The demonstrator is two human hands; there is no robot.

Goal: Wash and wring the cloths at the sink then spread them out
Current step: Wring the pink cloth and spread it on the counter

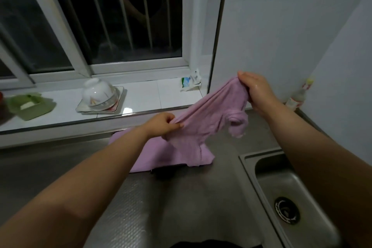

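Note:
A wet pink cloth (209, 115) is stretched in the air above the steel counter. My left hand (163, 123) pinches its lower left edge, and my right hand (255, 90) grips its upper right corner, higher and farther back. The cloth's loose part hangs down between them, bunched at the right. A second pink cloth (161, 157) lies flat on the counter beneath, partly hidden by my left forearm. The steel sink (251, 159) sits at the lower right, its drain (286, 210) visible in the basin.
On the white tiled sill stand an upturned white bowl (98, 94) on a square plate, a green soap dish (30, 106) and a small packet (190, 82). A bottle (300, 94) stands by the right wall. The window (112, 16) lies behind.

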